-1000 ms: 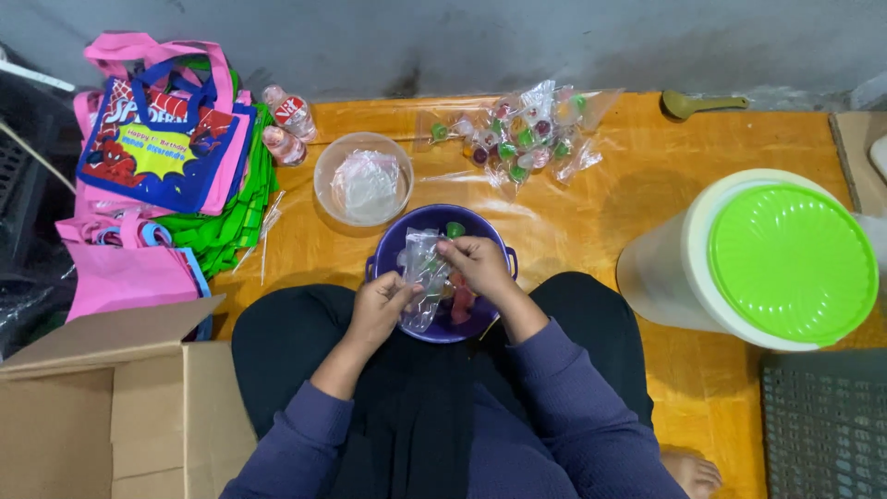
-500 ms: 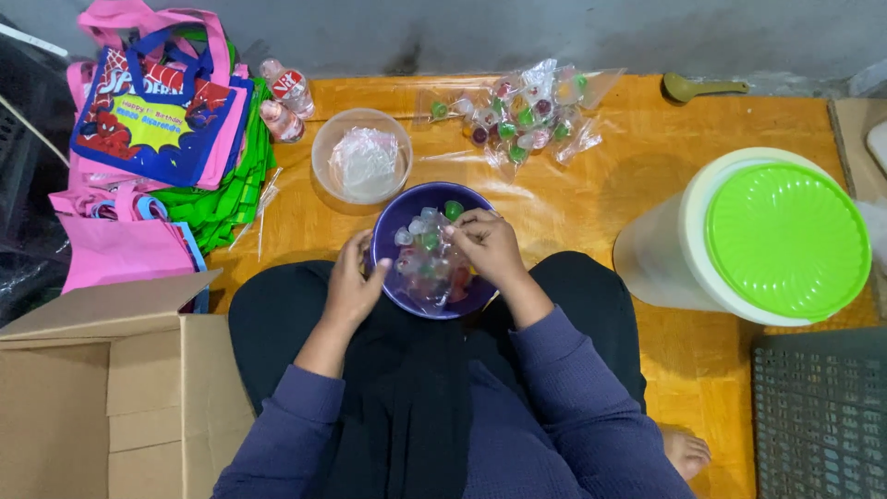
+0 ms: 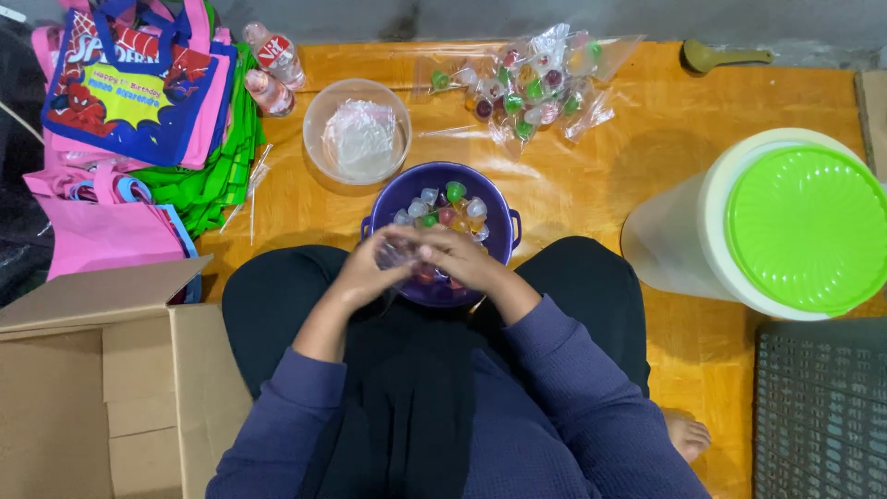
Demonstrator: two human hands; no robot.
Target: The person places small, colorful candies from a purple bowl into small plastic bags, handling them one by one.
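**Both hands meeting over the purple bowl**

Head view: I am looking straight down at a seated person whose left hand and right hand are coming together over the near rim of a purple bowl sitting on the orange floor mat just in front of the lap. The fingers of both hands are curling inward around a small clear wrapper pinched between them; I cannot tell exactly what is lying inside it. The bowl is holding small jelly cups in green, red and clear. Just beyond it a clear bowl is holding crumpled plastic. Further off, bags of packed sweets are lying on the mat. A white tub with a green lid is standing to the right, printed party bags are piling up at the left, and an open cardboard box is sitting by the left knee.
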